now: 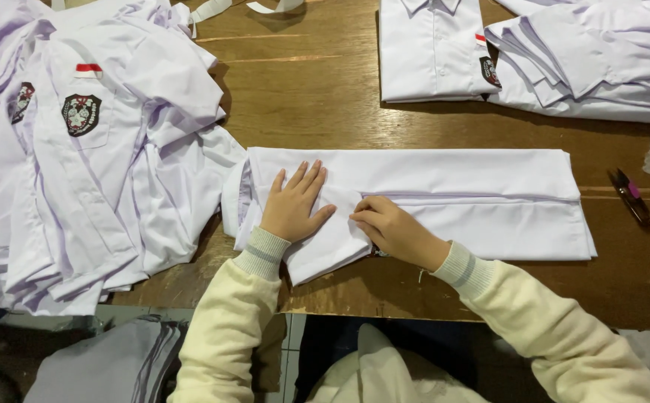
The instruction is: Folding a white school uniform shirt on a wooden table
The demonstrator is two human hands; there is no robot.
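Observation:
A white shirt [474, 190] lies folded lengthwise on the wooden table [310, 97], stretching from centre to right. My left hand [293, 203] rests flat on its left end, fingers spread, pressing the cloth down. My right hand [392, 227] sits just right of it, fingers curled and pinching a fold of the sleeve near the shirt's front edge. Both arms wear cream sleeves with striped cuffs.
A loose pile of white shirts [79, 149] with dark badges covers the table's left side. A folded shirt [433, 48] and a stack of folded shirts [593, 60] lie at the back right. Small snips [632, 197] lie at the right edge. Grey cloth [108, 366] sits below the table.

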